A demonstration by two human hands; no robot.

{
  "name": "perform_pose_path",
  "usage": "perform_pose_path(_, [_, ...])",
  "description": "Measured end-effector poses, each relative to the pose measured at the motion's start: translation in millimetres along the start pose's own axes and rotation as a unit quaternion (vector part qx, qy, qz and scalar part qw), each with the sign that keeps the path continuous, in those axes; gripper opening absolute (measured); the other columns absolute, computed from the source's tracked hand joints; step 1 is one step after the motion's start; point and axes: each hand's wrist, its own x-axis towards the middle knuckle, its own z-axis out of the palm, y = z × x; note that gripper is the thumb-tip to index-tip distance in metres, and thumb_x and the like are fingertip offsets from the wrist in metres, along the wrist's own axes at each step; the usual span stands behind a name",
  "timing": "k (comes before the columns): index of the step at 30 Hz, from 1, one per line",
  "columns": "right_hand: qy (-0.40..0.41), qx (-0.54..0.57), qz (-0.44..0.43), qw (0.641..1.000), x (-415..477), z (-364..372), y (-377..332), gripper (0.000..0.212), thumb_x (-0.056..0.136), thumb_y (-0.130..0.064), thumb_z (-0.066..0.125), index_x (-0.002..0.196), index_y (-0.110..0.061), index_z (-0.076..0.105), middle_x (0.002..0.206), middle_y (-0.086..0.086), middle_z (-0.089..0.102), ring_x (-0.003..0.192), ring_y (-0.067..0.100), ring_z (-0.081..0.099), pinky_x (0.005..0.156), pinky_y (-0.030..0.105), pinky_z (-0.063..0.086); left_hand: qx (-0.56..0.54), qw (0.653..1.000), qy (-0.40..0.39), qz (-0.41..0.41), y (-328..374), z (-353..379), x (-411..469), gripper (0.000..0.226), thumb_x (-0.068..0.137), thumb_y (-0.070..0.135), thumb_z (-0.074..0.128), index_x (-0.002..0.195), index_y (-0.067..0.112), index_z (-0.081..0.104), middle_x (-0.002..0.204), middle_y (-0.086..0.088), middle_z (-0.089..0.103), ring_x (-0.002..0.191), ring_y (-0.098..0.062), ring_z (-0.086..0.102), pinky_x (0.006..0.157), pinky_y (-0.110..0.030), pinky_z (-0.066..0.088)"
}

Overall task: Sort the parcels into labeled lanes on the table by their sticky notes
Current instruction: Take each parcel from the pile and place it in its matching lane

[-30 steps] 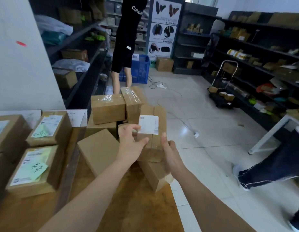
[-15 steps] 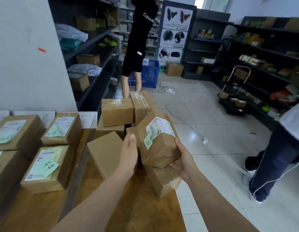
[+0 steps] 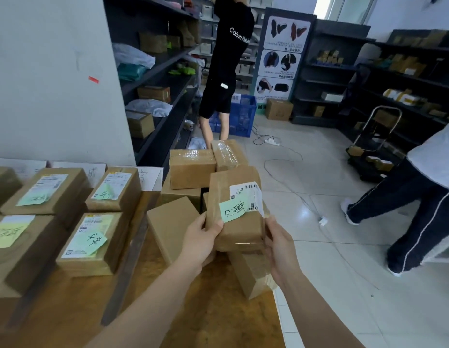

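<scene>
I hold a brown cardboard parcel [image 3: 237,229] above the table's right end, its top turned toward me. It bears a white shipping label and a green sticky note [image 3: 232,210] with handwriting. My left hand [image 3: 202,241] grips its left side and my right hand [image 3: 281,249] grips its right side. Under and behind it lies a pile of unsorted parcels [image 3: 192,168]. On the left, sorted parcels with green notes [image 3: 91,243] lie in rows on the wooden table [image 3: 205,320], with paper lane labels [image 3: 92,172] at the back edge.
A person in black [image 3: 226,71] stands by a blue crate [image 3: 239,116] behind the pile. Another person's legs [image 3: 414,209] are on the right floor. Shelving lines both walls, a hand cart [image 3: 374,146] stands at right, and cables cross the tiled floor.
The parcel has been lifted from the pile and turned so its labelled face with the green note points up at me. The person on the right has stepped farther in.
</scene>
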Motion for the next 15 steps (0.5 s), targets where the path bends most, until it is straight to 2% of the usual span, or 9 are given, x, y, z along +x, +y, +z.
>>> perform_pose_path(1, [-0.009, -0.021, -0.007, 1.000, -6.3, 6.7, -1.2, 0.048, 0.090, -0.064, 0.051, 0.117, -0.028, 0.068, 0.116, -0.001, 0.071, 0.109, 0.019, 0.066, 0.095, 0.046, 0.055, 0.009, 1.000, 0.008, 0.013, -0.3, -4.9, -4.0, 0.031, 0.097, 0.029, 0.059, 0.128, 0.027, 0.054, 0.111, 0.013, 0.062, 0.099, -0.008, 0.059, 0.058, -0.013, 0.052])
perform_pose_path(2, [-0.020, -0.035, -0.018, 0.999, -12.2, 12.8, -1.8, 0.059, 0.081, -0.075, 0.054, 0.118, -0.031, 0.067, 0.118, -0.004, 0.069, 0.111, 0.017, 0.064, 0.097, 0.044, 0.053, 0.020, 0.999, 0.014, 0.027, 0.2, -10.2, -7.9, 0.033, 0.096, 0.030, 0.059, 0.129, 0.027, 0.054, 0.115, 0.011, 0.063, 0.103, -0.011, 0.059, 0.063, -0.017, 0.054])
perform_pose_path(4, [-0.045, -0.044, -0.043, 0.997, -21.4, 24.1, 0.2, 0.072, 0.065, -0.083, 0.062, 0.119, -0.036, 0.063, 0.122, -0.010, 0.066, 0.117, 0.013, 0.059, 0.101, 0.042, 0.050, 0.041, 0.997, 0.036, 0.053, -0.4, -21.5, -15.1, 0.040, 0.094, 0.033, 0.061, 0.134, 0.029, 0.054, 0.123, 0.010, 0.063, 0.111, -0.013, 0.058, 0.085, -0.033, 0.056])
perform_pose_path(5, [-0.057, -0.045, -0.052, 0.996, -25.4, 30.2, 0.7, 0.072, 0.065, -0.079, 0.066, 0.122, -0.036, 0.061, 0.123, -0.011, 0.064, 0.118, 0.011, 0.058, 0.102, 0.039, 0.049, 0.050, 0.995, 0.051, 0.066, -0.3, -27.7, -19.6, 0.042, 0.094, 0.034, 0.062, 0.135, 0.029, 0.053, 0.125, 0.010, 0.062, 0.112, -0.013, 0.058, 0.093, -0.037, 0.053])
perform_pose_path(7, [-0.077, -0.047, -0.060, 0.994, -33.0, 42.8, 1.3, 0.068, 0.071, -0.065, 0.066, 0.129, -0.030, 0.056, 0.125, -0.012, 0.061, 0.117, 0.007, 0.055, 0.098, 0.031, 0.049, 0.060, 0.992, 0.082, 0.079, -0.3, -41.7, -29.6, 0.047, 0.093, 0.034, 0.063, 0.138, 0.027, 0.052, 0.128, 0.010, 0.061, 0.115, -0.013, 0.057, 0.099, -0.039, 0.051])
perform_pose_path(9, [-0.095, -0.054, -0.052, 0.993, -40.9, 55.8, 3.1, 0.067, 0.073, -0.061, 0.064, 0.132, -0.030, 0.053, 0.125, -0.015, 0.059, 0.116, 0.005, 0.054, 0.099, 0.031, 0.049, 0.061, 0.989, 0.108, 0.084, -2.9, -57.8, -36.8, 0.053, 0.092, 0.035, 0.065, 0.142, 0.025, 0.049, 0.134, 0.008, 0.058, 0.118, -0.015, 0.056, 0.099, -0.038, 0.050])
perform_pose_path(12, [-0.130, -0.062, -0.043, 0.989, -54.7, 77.6, 9.5, 0.071, 0.071, -0.061, 0.065, 0.134, -0.029, 0.053, 0.127, -0.013, 0.060, 0.118, 0.007, 0.056, 0.103, 0.038, 0.049, 0.058, 0.984, 0.145, 0.080, -6.2, -84.7, -51.3, 0.059, 0.091, 0.034, 0.066, 0.144, 0.022, 0.045, 0.136, 0.008, 0.055, 0.119, -0.015, 0.056, 0.088, -0.024, 0.049])
perform_pose_path(13, [-0.137, -0.063, -0.039, 0.988, -58.8, 85.6, 12.1, 0.072, 0.071, -0.061, 0.065, 0.134, -0.028, 0.054, 0.128, -0.011, 0.060, 0.118, 0.008, 0.057, 0.103, 0.040, 0.049, 0.048, 0.984, 0.153, 0.079, -8.5, -94.5, -55.7, 0.060, 0.090, 0.035, 0.067, 0.144, 0.024, 0.046, 0.135, 0.008, 0.056, 0.117, -0.014, 0.057, 0.088, -0.026, 0.051])
perform_pose_path(15, [-0.157, -0.067, -0.035, 0.985, -68.2, 102.7, 16.1, 0.068, 0.073, -0.059, 0.066, 0.133, -0.028, 0.055, 0.129, -0.008, 0.060, 0.118, 0.010, 0.057, 0.104, 0.041, 0.048, 0.035, 0.982, 0.173, 0.074, -11.6, -112.9, -67.0, 0.065, 0.086, 0.041, 0.070, 0.144, 0.026, 0.046, 0.136, 0.006, 0.058, 0.117, -0.016, 0.058, 0.095, -0.039, 0.052])
